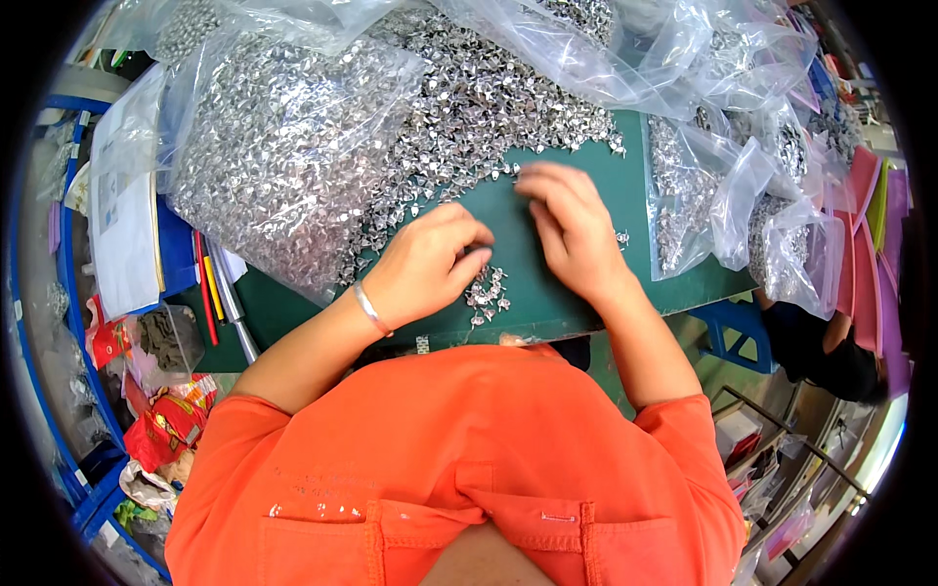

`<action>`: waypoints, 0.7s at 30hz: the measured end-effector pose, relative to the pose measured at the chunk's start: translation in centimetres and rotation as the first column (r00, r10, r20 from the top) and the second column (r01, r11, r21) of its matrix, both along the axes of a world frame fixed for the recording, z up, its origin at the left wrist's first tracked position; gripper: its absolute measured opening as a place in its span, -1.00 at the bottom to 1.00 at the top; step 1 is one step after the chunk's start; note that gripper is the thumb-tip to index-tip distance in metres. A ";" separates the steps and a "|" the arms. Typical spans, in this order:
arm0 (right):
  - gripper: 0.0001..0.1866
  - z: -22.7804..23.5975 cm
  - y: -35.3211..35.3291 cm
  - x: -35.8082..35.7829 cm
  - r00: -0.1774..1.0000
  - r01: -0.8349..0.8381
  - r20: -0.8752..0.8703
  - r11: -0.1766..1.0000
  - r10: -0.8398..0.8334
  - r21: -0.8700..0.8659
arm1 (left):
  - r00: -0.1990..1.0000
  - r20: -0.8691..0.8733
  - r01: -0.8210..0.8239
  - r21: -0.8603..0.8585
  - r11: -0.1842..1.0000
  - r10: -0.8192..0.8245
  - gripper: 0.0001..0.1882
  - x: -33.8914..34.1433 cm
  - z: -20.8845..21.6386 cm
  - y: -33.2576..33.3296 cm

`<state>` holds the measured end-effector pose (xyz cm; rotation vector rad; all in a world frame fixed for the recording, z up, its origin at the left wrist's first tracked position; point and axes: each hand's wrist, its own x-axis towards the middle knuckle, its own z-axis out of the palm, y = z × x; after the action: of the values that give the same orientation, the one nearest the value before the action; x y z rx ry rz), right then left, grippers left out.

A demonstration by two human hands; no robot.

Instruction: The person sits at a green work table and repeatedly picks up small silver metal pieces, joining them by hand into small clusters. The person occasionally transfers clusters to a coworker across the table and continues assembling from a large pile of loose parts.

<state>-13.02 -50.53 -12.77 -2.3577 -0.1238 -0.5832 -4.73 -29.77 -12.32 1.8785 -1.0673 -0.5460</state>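
Small shiny silver metal pieces with pointed prongs lie in a big heap (489,107) on the green tabletop (576,311). My left hand (425,259), with a silver bangle on its wrist, hovers beside the heap's near edge. Its fingers curl, but thumb and forefinger tips stand apart with nothing visible between them. Just below those tips lies a small cluster of the same pieces (487,295). My right hand (572,225) is open, its thumb away from the fingers. Its slightly blurred fingertips reach the heap's edge, close to a loose piece.
A large clear plastic bag (283,146) full of pieces covers the left side. More filled bags (684,195) lie at the right. Pens (212,283) and papers (127,195) sit at the left edge. A blue stool (738,332) and another person's arm (838,332) show beyond the right edge.
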 end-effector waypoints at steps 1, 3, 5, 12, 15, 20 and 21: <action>-0.73 -0.5 -0.5 0.5 1.000 -0.019 -0.020 1.000 0.018 -0.025 | 0.999 0.037 -0.030 -0.007 1.000 0.031 -0.89 0.2 -0.2 -0.4; -0.72 -0.7 -0.8 0.5 0.996 -0.016 -0.082 0.999 0.020 0.042 | 0.993 0.092 -0.070 -0.042 0.997 0.074 -0.91 0.3 -0.5 -0.8; -0.72 -0.4 -0.4 -0.3 0.986 0.037 -0.168 0.975 0.000 0.219 | 0.988 0.109 -0.105 -0.021 0.994 0.107 -0.91 0.6 -0.3 -0.8; -0.72 -0.7 -0.5 -0.6 0.993 0.007 -0.117 0.996 0.003 0.088 | 0.963 0.214 -0.143 -0.100 0.985 0.162 -0.88 0.2 -1.3 -3.1; -0.73 -1.2 -0.8 -1.0 0.998 -0.037 -0.050 0.999 0.038 0.008 | 0.952 0.267 -0.120 -0.123 0.985 0.149 -0.84 -0.1 -1.5 -4.2; -0.76 -0.2 -1.6 -3.1 0.985 -0.099 -0.131 0.987 0.115 0.126 | 0.929 0.336 -0.128 -0.099 0.987 0.154 -0.84 -0.1 -1.4 -5.1; -0.77 -0.2 -1.6 -3.4 0.995 0.003 -0.103 0.991 0.011 0.137 | 0.926 0.349 -0.118 -0.085 0.989 0.140 -0.83 -0.2 -1.5 -5.3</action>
<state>-16.39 -52.10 -12.97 -2.2484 -0.0403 -0.4521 -4.88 -35.06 -13.78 2.0208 -1.1631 -0.0936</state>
